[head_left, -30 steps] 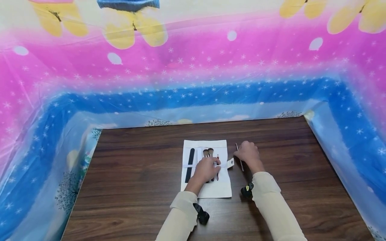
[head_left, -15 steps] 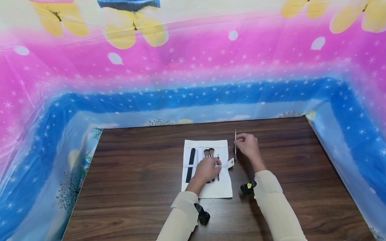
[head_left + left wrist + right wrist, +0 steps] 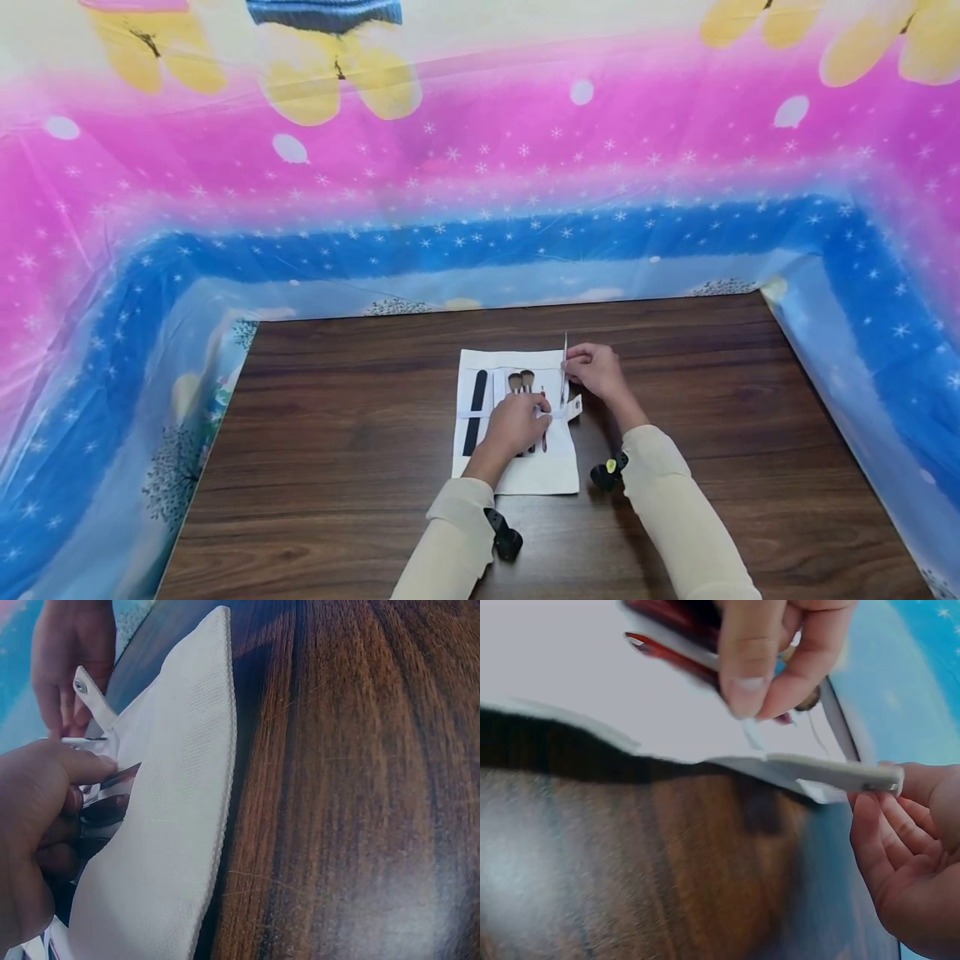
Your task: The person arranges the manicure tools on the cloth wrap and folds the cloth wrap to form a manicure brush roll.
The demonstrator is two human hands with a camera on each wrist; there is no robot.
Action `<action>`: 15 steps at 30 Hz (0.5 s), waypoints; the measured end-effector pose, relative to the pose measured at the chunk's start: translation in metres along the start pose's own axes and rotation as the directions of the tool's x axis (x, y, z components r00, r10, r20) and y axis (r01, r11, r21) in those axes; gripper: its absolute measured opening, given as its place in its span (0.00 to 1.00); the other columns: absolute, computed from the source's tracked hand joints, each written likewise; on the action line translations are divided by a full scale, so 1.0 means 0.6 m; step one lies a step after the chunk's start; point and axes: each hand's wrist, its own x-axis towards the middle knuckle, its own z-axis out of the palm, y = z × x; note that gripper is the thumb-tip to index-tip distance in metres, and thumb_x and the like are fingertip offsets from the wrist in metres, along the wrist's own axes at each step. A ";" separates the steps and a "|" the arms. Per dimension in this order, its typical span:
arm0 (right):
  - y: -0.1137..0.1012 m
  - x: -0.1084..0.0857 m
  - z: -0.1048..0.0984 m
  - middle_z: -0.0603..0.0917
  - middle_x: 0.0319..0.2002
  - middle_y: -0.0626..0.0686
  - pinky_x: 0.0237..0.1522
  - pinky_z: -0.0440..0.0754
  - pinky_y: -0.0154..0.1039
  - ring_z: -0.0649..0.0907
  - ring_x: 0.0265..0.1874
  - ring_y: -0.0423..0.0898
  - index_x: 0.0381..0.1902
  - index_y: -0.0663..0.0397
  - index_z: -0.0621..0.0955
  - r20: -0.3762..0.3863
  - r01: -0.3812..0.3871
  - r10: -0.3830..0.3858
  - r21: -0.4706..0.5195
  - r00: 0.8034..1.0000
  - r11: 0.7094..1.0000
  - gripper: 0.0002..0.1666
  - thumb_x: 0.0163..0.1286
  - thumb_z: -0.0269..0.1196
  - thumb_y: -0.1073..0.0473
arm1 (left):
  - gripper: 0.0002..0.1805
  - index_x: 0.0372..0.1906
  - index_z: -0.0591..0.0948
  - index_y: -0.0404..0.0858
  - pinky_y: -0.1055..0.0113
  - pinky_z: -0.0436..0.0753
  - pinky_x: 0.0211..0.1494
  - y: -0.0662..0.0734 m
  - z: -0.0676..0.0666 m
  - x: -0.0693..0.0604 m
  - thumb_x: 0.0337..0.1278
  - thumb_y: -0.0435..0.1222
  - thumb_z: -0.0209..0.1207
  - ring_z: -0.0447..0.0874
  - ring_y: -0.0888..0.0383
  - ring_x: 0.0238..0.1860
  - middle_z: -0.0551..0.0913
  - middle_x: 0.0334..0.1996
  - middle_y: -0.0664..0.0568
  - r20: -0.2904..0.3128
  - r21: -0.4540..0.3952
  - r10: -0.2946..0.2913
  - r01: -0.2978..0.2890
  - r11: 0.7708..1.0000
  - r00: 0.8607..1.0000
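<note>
A white fabric pouch (image 3: 534,482) lies unfolded on the table, holding a black flat strip (image 3: 474,412), two brushes (image 3: 528,380) and a thin red tool (image 3: 544,442) under a white band (image 3: 471,414). My left hand (image 3: 513,425) lies over the brush handles, its thumb and finger pinching the band at the right; the right wrist view shows these fingertips (image 3: 754,701) together. A slender pale tool (image 3: 566,350) stands out from the fingertips of my right hand (image 3: 597,371), over the pouch's right edge. In the right wrist view, the snap tab (image 3: 855,774) hides part of that grip.
The snap tab (image 3: 94,697) sticks out from the pouch's right side. Brown wooden tabletop (image 3: 337,467) surrounds the pouch, and a pink and blue printed cloth (image 3: 450,192) rises behind the table and along its sides.
My right hand lifted the slender tool from right of the pouch, turned it more upright and brought it left to the pouch's edge. My left hand has stayed nearly still.
</note>
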 end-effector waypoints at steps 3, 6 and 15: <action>0.008 0.000 0.002 0.89 0.38 0.59 0.38 0.86 0.34 0.86 0.31 0.39 0.49 0.67 0.83 0.030 -0.012 0.013 -0.036 0.999 0.999 0.13 0.70 0.65 0.65 | 0.09 0.46 0.88 0.43 0.71 0.65 0.21 -0.001 0.001 0.000 0.66 0.40 0.63 0.67 0.64 0.16 0.71 0.15 0.60 0.006 -0.003 -0.004 0.004 1.000 1.000; 0.012 0.000 0.001 0.89 0.36 0.57 0.37 0.86 0.33 0.85 0.30 0.38 0.49 0.66 0.83 0.051 -0.018 0.021 -0.050 0.998 0.999 0.13 0.70 0.65 0.64 | 0.09 0.47 0.87 0.43 0.71 0.65 0.22 -0.002 0.001 0.000 0.66 0.40 0.63 0.68 0.65 0.16 0.72 0.15 0.60 0.011 -0.006 -0.005 0.005 1.000 1.000; 0.015 0.002 0.003 0.90 0.37 0.60 0.36 0.85 0.31 0.85 0.29 0.35 0.49 0.68 0.82 0.046 0.029 -0.028 -0.014 0.999 0.999 0.13 0.70 0.65 0.65 | 0.10 0.47 0.88 0.43 0.71 0.65 0.20 -0.003 0.003 0.000 0.66 0.40 0.63 0.66 0.66 0.14 0.71 0.14 0.61 0.000 0.005 0.016 -0.016 1.000 1.000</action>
